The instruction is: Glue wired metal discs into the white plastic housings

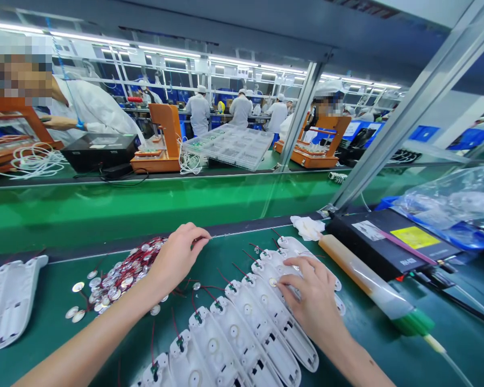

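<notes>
My left hand is raised beside a pile of small round discs with red wires, its thumb and fingertips pinched together; what they hold, if anything, is too small to name. Slanting across the green mat lies a row of white plastic shells, several with a red wire at the top end. My right hand is over the upper right shells, thumb and index finger closing at a small round disc on one shell.
More white shells lie at the left edge. At the right are a glue syringe, a black box and a crumpled white tissue. Beyond a green strip stand orange fixtures, a clear tray and several people.
</notes>
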Demonstrator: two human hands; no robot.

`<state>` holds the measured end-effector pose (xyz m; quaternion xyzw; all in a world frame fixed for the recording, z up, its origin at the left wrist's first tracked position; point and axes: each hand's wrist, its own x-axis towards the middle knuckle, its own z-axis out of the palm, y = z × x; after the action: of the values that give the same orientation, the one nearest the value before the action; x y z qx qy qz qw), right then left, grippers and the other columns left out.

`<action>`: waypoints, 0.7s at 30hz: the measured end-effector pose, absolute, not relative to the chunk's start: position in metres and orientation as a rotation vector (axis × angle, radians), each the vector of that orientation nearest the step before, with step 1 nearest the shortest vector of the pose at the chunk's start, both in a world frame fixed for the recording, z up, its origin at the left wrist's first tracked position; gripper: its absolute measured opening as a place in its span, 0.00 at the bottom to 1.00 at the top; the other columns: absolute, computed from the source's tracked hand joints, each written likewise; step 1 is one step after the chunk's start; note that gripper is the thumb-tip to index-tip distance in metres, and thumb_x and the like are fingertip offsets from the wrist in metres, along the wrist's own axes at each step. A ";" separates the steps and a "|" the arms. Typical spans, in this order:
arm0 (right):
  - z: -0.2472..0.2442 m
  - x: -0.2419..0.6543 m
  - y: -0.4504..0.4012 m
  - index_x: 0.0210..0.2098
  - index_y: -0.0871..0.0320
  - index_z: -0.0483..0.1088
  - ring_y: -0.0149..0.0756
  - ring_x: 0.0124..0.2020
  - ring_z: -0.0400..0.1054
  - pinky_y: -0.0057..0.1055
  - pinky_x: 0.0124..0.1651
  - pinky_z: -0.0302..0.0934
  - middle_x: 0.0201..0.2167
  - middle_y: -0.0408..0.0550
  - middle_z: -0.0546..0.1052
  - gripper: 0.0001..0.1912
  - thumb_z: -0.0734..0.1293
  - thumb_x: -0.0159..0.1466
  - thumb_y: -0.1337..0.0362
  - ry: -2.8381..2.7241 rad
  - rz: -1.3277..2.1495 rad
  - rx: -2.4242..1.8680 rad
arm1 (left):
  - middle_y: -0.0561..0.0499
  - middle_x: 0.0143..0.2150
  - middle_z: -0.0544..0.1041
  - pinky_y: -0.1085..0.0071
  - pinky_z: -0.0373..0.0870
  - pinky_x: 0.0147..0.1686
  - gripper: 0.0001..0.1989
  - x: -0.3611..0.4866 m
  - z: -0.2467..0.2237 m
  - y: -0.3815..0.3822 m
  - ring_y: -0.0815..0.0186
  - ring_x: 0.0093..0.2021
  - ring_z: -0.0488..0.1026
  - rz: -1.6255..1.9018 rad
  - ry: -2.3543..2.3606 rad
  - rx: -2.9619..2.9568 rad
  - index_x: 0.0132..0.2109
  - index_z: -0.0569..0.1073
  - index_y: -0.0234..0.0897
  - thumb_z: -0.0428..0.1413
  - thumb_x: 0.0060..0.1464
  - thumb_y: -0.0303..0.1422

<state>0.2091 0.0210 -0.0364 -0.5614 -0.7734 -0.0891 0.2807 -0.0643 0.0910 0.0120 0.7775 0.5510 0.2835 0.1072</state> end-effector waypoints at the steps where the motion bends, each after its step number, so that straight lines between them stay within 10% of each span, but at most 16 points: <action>1: -0.036 0.209 0.021 0.26 0.49 0.71 0.44 0.48 0.56 0.44 0.46 0.50 0.42 0.43 0.70 0.07 0.65 0.58 0.66 -2.073 -0.238 -1.506 | 0.52 0.32 0.73 0.69 0.64 0.34 0.08 -0.066 0.013 0.089 0.65 0.33 0.69 0.865 1.612 2.257 0.33 0.74 0.40 0.50 0.54 0.33; 14: -0.019 0.197 0.019 0.27 0.49 0.72 0.46 0.50 0.57 0.47 0.47 0.48 0.43 0.44 0.71 0.11 0.62 0.60 0.71 -2.131 -0.265 -1.435 | 0.53 0.29 0.73 0.73 0.62 0.29 0.09 -0.046 0.028 0.053 0.68 0.29 0.68 0.923 1.385 1.829 0.31 0.71 0.38 0.51 0.49 0.37; 21: 0.010 0.172 -0.005 0.52 0.61 0.60 0.36 0.42 0.62 0.34 0.43 0.57 0.40 0.50 0.71 0.19 0.62 0.62 0.64 -2.154 -0.105 -1.013 | 0.55 0.24 0.70 0.76 0.61 0.26 0.02 -0.004 0.030 0.025 0.71 0.25 0.65 0.763 1.170 1.535 0.29 0.71 0.36 0.54 0.45 0.26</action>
<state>0.1724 -0.0054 0.0096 -0.3951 -0.8397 -0.0410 0.3704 -0.0038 0.0251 0.0299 0.6370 0.4854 0.3166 0.5083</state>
